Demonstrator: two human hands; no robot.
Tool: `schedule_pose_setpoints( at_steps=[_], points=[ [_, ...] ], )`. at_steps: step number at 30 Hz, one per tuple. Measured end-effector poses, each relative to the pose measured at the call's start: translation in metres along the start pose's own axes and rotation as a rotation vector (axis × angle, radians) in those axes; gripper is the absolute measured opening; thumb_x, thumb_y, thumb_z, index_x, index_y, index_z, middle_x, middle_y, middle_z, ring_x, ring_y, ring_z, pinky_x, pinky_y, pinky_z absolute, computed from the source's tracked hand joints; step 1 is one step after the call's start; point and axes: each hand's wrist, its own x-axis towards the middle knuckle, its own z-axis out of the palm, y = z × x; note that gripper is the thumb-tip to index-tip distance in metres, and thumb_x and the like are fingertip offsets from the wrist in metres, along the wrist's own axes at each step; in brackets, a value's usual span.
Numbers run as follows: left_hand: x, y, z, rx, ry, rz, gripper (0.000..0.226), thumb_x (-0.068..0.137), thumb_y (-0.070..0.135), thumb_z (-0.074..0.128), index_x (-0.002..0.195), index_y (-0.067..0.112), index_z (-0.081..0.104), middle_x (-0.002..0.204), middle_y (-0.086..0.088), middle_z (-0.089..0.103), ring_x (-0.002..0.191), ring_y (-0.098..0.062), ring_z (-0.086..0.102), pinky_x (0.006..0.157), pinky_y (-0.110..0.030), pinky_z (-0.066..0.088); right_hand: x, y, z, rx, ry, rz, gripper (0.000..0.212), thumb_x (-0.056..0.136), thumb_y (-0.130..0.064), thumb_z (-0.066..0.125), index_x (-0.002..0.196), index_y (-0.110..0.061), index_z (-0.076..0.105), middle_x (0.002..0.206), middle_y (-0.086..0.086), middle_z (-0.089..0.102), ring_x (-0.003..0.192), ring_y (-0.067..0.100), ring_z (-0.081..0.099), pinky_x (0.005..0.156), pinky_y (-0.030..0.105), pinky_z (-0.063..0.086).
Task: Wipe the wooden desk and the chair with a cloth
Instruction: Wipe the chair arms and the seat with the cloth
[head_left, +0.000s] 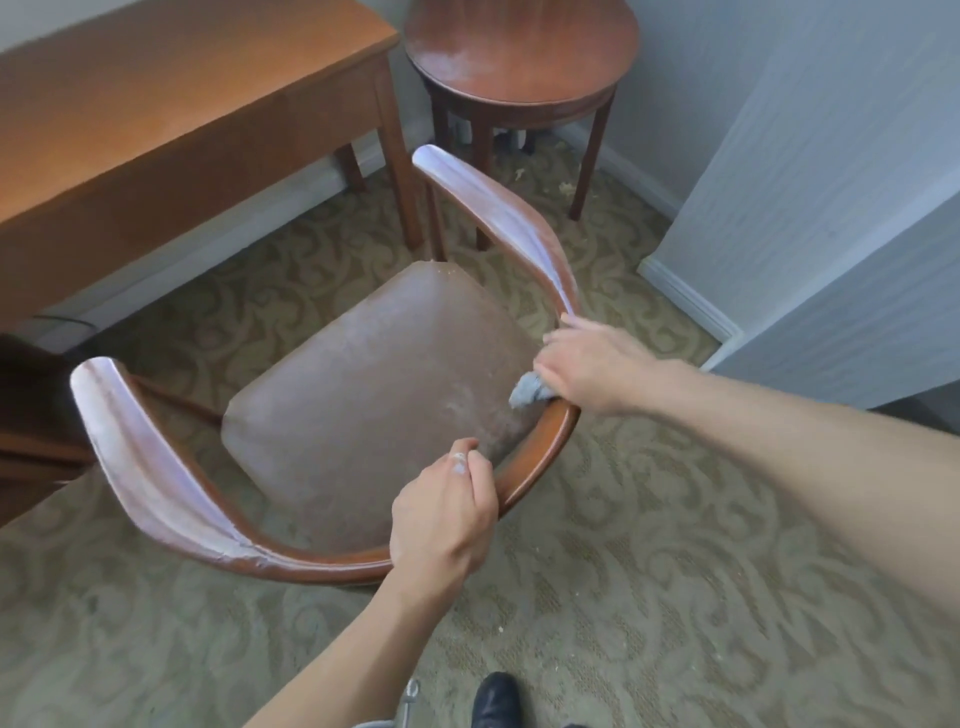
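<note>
A wooden armchair (156, 467) with a curved back rail and a dusty brown seat (374, 374) stands in the middle of the view. My left hand (441, 519) grips the back rail, fingers curled over it. My right hand (597, 364) holds a small grey cloth (524, 392) against the rail where it bends into the right armrest (493, 208). Both armrests look pale with dust. The wooden desk (171, 98) stands at the upper left, beyond the chair.
A round wooden side table (519, 47) stands at the top centre beside the desk. A white wall corner (810, 208) juts in on the right. Patterned carpet (675, 571) covers the floor. A black shoe (496, 699) shows at the bottom edge.
</note>
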Motion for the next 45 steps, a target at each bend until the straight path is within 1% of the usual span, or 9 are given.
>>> schedule_pose_setpoints(
  at_steps=[2,6,10,15,21,29,34,41,45],
  points=[
    [0.000,0.000,0.001,0.003,0.027,0.001,0.037,0.101,0.033,0.024,0.122,0.032,0.054,0.106,-0.003,0.071,0.093,-0.031,0.065,0.072,-0.035,0.041,0.016,0.012,0.000,0.038,-0.029,0.062,0.047,0.108,-0.027,0.025,0.106,-0.019,0.071,0.121,-0.006,0.069,0.139,0.015,0.046,0.127,0.035,0.003],
    [-0.002,0.002,-0.003,0.007,0.028,0.020,0.034,0.100,0.033,0.025,0.112,0.028,0.055,0.105,-0.004,0.071,0.091,-0.032,0.065,0.076,-0.039,0.047,0.006,-0.020,-0.008,0.157,-0.018,0.109,0.047,0.100,-0.027,0.029,0.067,-0.020,0.062,0.075,-0.002,0.068,0.085,0.018,0.062,0.122,0.039,0.028],
    [-0.001,0.004,-0.004,0.014,-0.053,-0.036,0.032,0.102,0.028,0.026,0.111,0.024,0.056,0.107,-0.002,0.068,0.096,-0.031,0.064,0.083,-0.042,0.049,-0.025,-0.063,-0.018,0.256,-0.053,0.078,0.039,0.096,-0.033,0.035,0.076,-0.019,0.065,0.080,0.002,0.070,0.079,0.030,0.067,0.076,0.039,0.056],
    [0.014,0.027,-0.005,-0.076,-0.080,-0.121,0.014,0.103,0.020,0.030,0.093,0.020,0.040,0.102,-0.004,0.056,0.101,-0.031,0.057,0.080,-0.045,0.049,-0.051,-0.071,-0.008,0.427,0.071,-0.012,0.040,0.102,-0.039,0.031,0.078,-0.023,0.058,0.085,-0.004,0.069,0.091,0.022,0.063,0.099,0.033,0.047],
    [0.056,0.116,0.016,-0.421,0.012,-0.301,0.046,0.106,0.044,0.017,0.106,0.020,0.056,0.115,-0.006,0.064,0.109,-0.032,0.060,0.086,-0.042,0.044,-0.030,-0.003,-0.004,0.356,0.139,-0.059,0.018,0.094,-0.014,0.049,0.078,-0.023,0.049,0.080,-0.003,0.062,0.090,0.018,0.062,0.097,0.026,0.023],
    [0.071,0.129,0.034,0.144,0.095,-0.254,0.061,0.099,0.053,0.009,0.131,0.025,0.053,0.123,0.001,0.065,0.105,-0.027,0.065,0.091,-0.044,0.050,0.052,0.087,0.016,0.063,0.216,-0.315,0.041,0.107,-0.029,0.028,0.093,-0.023,0.067,0.100,-0.005,0.068,0.107,0.019,0.059,0.120,0.036,0.024],
    [0.070,0.131,0.035,0.153,0.145,-0.332,0.044,0.102,0.045,0.018,0.102,0.027,0.058,0.092,0.002,0.068,0.086,-0.025,0.067,0.074,-0.038,0.047,0.087,0.105,0.010,0.019,0.156,-0.328,0.042,0.107,-0.029,0.030,0.119,-0.017,0.069,0.128,0.002,0.065,0.145,0.020,0.039,0.126,0.043,0.011],
    [0.072,0.133,0.033,0.068,0.166,-0.401,0.037,0.104,0.040,0.020,0.112,0.026,0.054,0.099,0.001,0.067,0.093,-0.027,0.066,0.079,-0.041,0.050,0.023,0.060,0.004,0.125,0.293,-0.365,0.034,0.097,-0.024,0.048,0.072,-0.015,0.069,0.074,0.006,0.069,0.078,0.029,0.062,0.083,0.039,0.046],
    [0.071,0.132,0.034,0.028,0.185,-0.397,0.032,0.105,0.039,0.019,0.101,0.027,0.048,0.092,0.003,0.064,0.087,-0.024,0.066,0.075,-0.041,0.050,0.016,0.054,0.018,0.234,0.245,-0.435,0.039,0.102,-0.027,0.037,0.073,-0.016,0.061,0.075,0.005,0.064,0.076,0.028,0.057,0.094,0.036,0.040]
  ],
)
